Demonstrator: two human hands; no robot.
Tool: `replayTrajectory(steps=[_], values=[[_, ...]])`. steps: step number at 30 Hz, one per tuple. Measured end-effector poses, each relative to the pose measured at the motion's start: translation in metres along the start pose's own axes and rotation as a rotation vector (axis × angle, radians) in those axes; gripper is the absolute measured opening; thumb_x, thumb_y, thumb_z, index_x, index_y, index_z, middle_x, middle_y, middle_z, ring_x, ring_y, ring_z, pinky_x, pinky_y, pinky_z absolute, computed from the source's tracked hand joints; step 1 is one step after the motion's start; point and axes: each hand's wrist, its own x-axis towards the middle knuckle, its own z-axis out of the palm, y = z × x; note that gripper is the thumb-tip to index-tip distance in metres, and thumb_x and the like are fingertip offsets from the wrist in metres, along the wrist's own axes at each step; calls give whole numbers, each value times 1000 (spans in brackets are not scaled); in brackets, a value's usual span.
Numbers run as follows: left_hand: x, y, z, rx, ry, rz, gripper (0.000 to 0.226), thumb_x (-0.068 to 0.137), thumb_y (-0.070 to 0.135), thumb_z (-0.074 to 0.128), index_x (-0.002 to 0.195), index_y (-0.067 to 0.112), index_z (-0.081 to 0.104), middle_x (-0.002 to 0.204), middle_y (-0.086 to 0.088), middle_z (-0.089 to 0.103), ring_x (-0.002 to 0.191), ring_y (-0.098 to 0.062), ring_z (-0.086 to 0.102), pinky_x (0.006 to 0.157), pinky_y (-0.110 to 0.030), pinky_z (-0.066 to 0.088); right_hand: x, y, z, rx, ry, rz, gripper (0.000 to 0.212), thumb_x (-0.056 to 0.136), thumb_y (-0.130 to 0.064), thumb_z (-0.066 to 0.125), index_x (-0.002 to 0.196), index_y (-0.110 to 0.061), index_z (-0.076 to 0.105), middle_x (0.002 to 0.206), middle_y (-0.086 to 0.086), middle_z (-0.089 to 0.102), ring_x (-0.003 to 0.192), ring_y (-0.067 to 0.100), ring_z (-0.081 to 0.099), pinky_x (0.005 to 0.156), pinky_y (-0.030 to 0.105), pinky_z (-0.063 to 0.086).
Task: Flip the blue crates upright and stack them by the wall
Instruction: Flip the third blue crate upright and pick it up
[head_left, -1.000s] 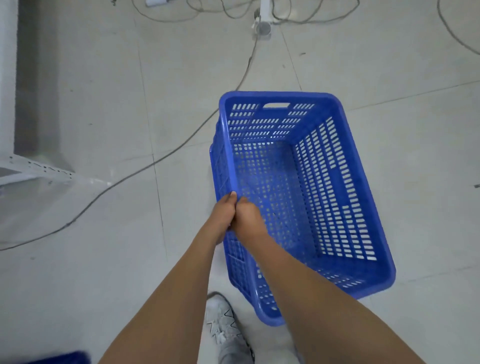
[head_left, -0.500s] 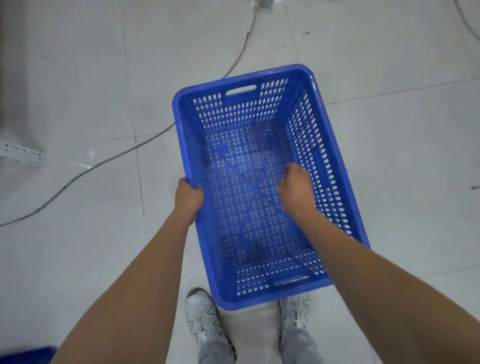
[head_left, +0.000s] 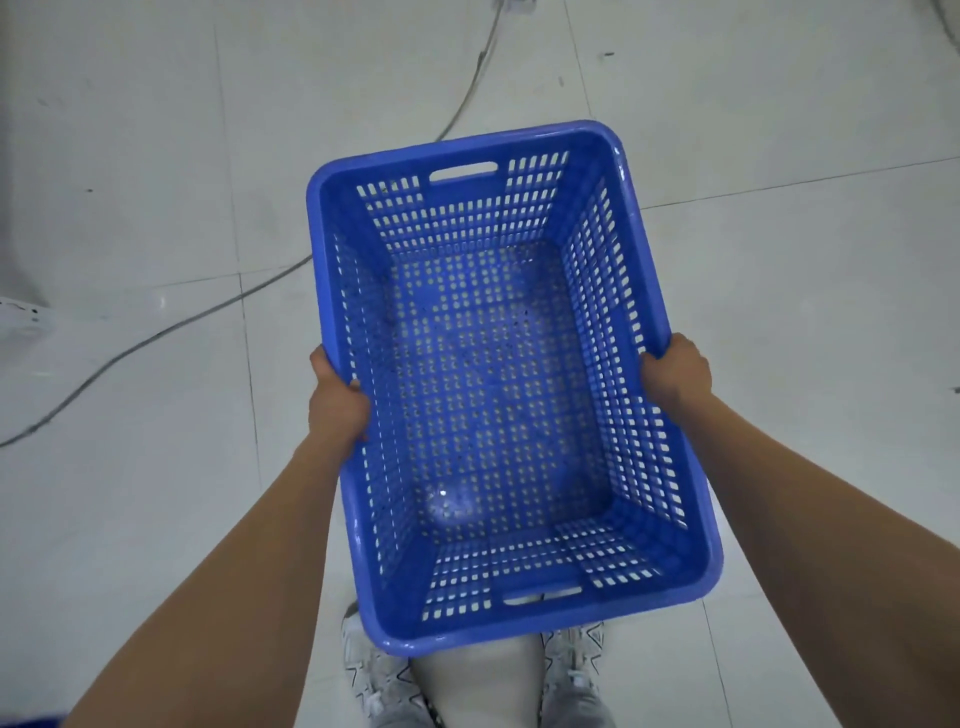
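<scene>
Plainly, no brand, label or writing can be read anywhere on the blue crate (head_left: 498, 374); its perforated walls and floor carry only slots, round holes and a handle cutout in each short end. The crate is open side up, held in front of the person above the pale tiled floor (head_left: 130, 182), its long axis running away from the body and tilted slightly clockwise. The left hand (head_left: 336, 402) is closed around the rim of the left long wall, with fingertips showing on the inner side. The right hand (head_left: 675, 371) is closed around the rim of the right long wall, fingers wrapped over the edge. Through the holes in the crate floor the tiles show faintly. Below the crate's near end, two white sneakers (head_left: 379, 680) and light trouser legs are partly covered by it. A dark cable (head_left: 171, 327) runs slantwise across the tiles at left, passing behind the crate's far corner and continuing toward the top edge. A white metal piece (head_left: 21, 312) juts in at the left edge, and a sliver of blue (head_left: 31, 721) sits in the bottom left corner, too cropped to identify.
</scene>
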Motion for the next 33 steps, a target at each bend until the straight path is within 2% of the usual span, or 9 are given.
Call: replayTrajectory(steps=[2,5,7,9,12,17,24,27,33], values=[[6,1,-8,-76,-55,6,60,93,6,38,134,47,23,101,-9,59,76,-30,56,58,-45,57,-1,2,2,87,-21,13,28,89,-19,49,113,-7,55,95,10,59,79,33,57,67,34,43],[8,-3,-17,-164,-45,6,33,98,18,49,125,34,41,112,-10,62,85,-31,61,67,-55,59,-5,7,9,171,-53,43,23,88,-19,50,108,-10,55,93,11,62,77,33,61,69,40,53],[7,-11,-17,-172,41,-34,29,95,27,59,122,26,47,114,-10,64,95,-34,66,78,-58,59,-6,9,13,183,-53,55,20,89,-17,50,107,-9,54,94,11,60,75,31,57,65,38,50],[4,-18,-14,-107,107,-23,29,94,27,62,119,20,48,111,-7,64,98,-33,65,88,-53,56,-5,7,13,174,-37,60,23,90,-19,52,109,-8,54,95,11,59,78,31,55,66,34,45],[4,-24,-10,-141,92,-23,19,95,20,60,111,20,50,112,-7,63,95,-29,63,89,-47,55,0,5,11,215,-49,96,29,89,-24,60,112,-7,57,98,11,62,85,32,59,74,37,50],[6,-22,-9,-174,71,8,22,96,12,57,113,23,49,111,-3,61,94,-27,61,79,-40,53,4,3,11,213,-76,101,33,88,-25,63,116,-8,56,107,14,64,93,35,63,83,45,55],[-20,-20,-16,-231,77,-13,25,95,6,53,112,24,50,107,-2,61,97,-32,62,91,-54,54,-25,4,2,119,53,-17,23,90,-16,49,107,-1,55,92,7,56,76,26,52,67,34,43],[-51,-9,-36,-258,62,-29,26,95,5,53,112,24,51,104,-1,63,105,-36,64,91,-57,54,-52,-2,-24,124,51,-58,18,90,-14,49,102,-1,54,89,7,57,75,26,52,65,33,42],[-148,46,-104,-284,75,-7,27,93,5,54,113,23,53,107,-4,66,102,-35,66,89,-56,55,-129,-37,-120,136,41,-125,15,89,-13,49,96,0,54,87,9,58,74,27,54,60,31,41]])
